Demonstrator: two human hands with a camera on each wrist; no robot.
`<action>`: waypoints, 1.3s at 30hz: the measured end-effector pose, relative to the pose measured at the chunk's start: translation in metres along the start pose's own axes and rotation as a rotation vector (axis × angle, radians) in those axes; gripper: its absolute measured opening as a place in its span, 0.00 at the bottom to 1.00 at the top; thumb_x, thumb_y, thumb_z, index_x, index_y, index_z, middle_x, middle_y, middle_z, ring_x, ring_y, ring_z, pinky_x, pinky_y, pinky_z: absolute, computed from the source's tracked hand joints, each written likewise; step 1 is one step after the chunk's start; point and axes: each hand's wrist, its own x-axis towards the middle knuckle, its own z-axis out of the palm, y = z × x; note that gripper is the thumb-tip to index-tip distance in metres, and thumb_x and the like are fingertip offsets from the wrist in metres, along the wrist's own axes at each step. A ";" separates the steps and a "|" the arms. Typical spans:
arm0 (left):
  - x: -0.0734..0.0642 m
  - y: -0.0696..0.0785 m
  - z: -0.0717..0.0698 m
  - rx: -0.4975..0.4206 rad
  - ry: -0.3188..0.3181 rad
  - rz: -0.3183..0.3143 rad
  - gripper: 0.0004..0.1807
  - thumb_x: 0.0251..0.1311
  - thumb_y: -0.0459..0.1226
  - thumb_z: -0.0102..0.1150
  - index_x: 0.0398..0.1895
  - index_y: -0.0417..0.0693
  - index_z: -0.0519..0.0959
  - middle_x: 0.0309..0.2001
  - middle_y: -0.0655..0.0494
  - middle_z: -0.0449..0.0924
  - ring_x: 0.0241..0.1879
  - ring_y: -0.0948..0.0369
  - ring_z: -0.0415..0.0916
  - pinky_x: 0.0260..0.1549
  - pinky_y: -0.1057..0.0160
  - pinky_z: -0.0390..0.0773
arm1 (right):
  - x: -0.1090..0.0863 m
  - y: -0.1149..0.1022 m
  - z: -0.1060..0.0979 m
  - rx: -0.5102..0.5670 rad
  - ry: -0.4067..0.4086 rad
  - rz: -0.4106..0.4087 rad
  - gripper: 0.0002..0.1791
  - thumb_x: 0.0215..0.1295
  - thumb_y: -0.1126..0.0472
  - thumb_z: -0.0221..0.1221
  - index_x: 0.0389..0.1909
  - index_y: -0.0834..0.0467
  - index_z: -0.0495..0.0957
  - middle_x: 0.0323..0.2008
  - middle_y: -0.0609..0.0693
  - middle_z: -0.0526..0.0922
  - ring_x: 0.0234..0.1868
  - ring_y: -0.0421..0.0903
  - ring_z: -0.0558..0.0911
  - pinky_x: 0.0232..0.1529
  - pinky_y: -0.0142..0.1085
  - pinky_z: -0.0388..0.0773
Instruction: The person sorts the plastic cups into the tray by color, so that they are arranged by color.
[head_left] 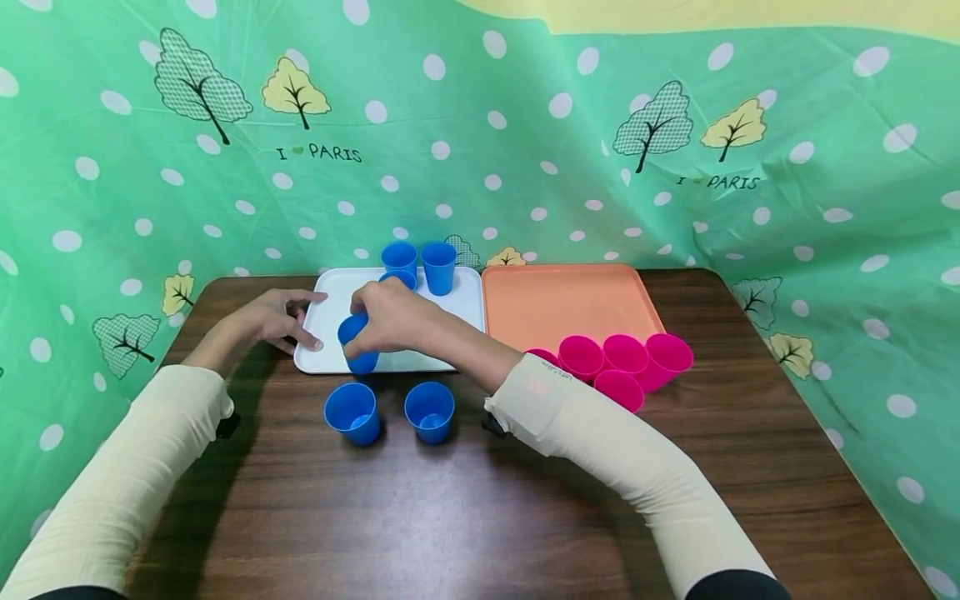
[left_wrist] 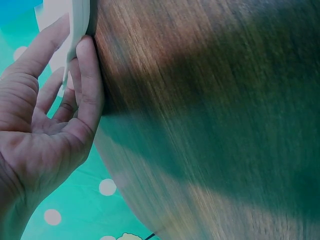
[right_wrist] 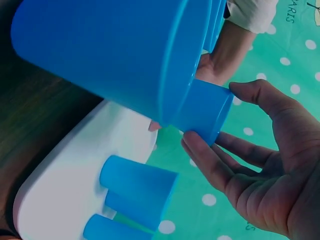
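Note:
My right hand grips a blue cup near its rim, thumb on one side and fingers on the other. The cup is upright at the front left of a white tray; whether its base touches the tray cannot be told. At the tray's left edge, my left hand holds the rim, thumb on top and fingers on the outer side in the left wrist view. Several blue cups stand at the tray's back, one partly hidden by the right hand. Two more, a left cup and a right cup, stand before the tray.
An orange tray lies against the white one on the right. Several pink cups cluster at its front edge, partly behind the right forearm. The wooden table ends at a green patterned cloth behind.

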 end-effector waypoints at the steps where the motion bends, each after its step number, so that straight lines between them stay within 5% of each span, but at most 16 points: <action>1: 0.000 0.000 0.000 0.000 -0.001 -0.001 0.58 0.60 0.34 0.87 0.90 0.46 0.61 0.47 0.46 0.68 0.44 0.51 0.74 0.44 0.51 0.95 | 0.000 0.001 0.000 0.001 0.002 -0.002 0.32 0.68 0.45 0.76 0.67 0.58 0.87 0.59 0.54 0.93 0.59 0.48 0.89 0.56 0.37 0.92; 17: 0.003 -0.002 -0.003 0.001 0.007 0.000 0.60 0.58 0.32 0.87 0.91 0.46 0.61 0.46 0.47 0.68 0.44 0.52 0.74 0.46 0.50 0.95 | -0.013 0.024 -0.011 0.047 0.020 0.089 0.34 0.67 0.45 0.78 0.70 0.56 0.86 0.65 0.54 0.90 0.69 0.56 0.83 0.61 0.45 0.91; 39: 0.000 0.000 -0.002 -0.019 0.005 -0.004 0.60 0.57 0.32 0.88 0.91 0.48 0.62 0.45 0.48 0.68 0.42 0.54 0.74 0.42 0.53 0.95 | -0.022 0.065 -0.034 0.069 0.056 0.227 0.32 0.66 0.51 0.80 0.67 0.61 0.87 0.62 0.57 0.90 0.59 0.53 0.87 0.53 0.43 0.92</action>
